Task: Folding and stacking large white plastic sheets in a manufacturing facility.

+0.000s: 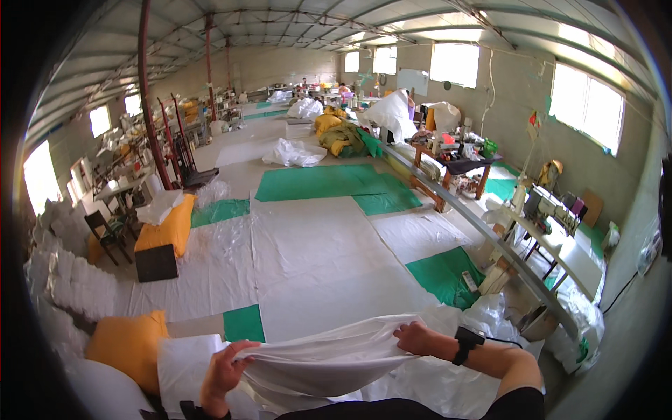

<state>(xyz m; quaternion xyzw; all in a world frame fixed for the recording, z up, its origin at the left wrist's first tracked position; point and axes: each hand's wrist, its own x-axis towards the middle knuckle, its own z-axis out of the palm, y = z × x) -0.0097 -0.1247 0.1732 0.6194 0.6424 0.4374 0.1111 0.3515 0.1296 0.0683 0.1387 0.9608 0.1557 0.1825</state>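
A white cloth [318,365] is stretched between my two hands in front of my body, its middle sagging in folds. My left hand [225,372] pinches its left end between thumb and fingers. At the other end my right hand [418,339] is closed on the cloth's upper edge, knuckles up. A dark band with a small box [467,341] sits on my right wrist, and a black cable leads off it. Below the cloth lie more white sheets, partly hidden by it. To the left of my left hand is a white bundle [183,360].
An orange sack [126,348] stands at the left, and another orange sack [179,227] lies beyond it beside a dark box [157,263]. White sheeting [315,259] and green sheets [318,182] cover the floor. A long metal rail [497,241] runs along the right, near work tables [570,262].
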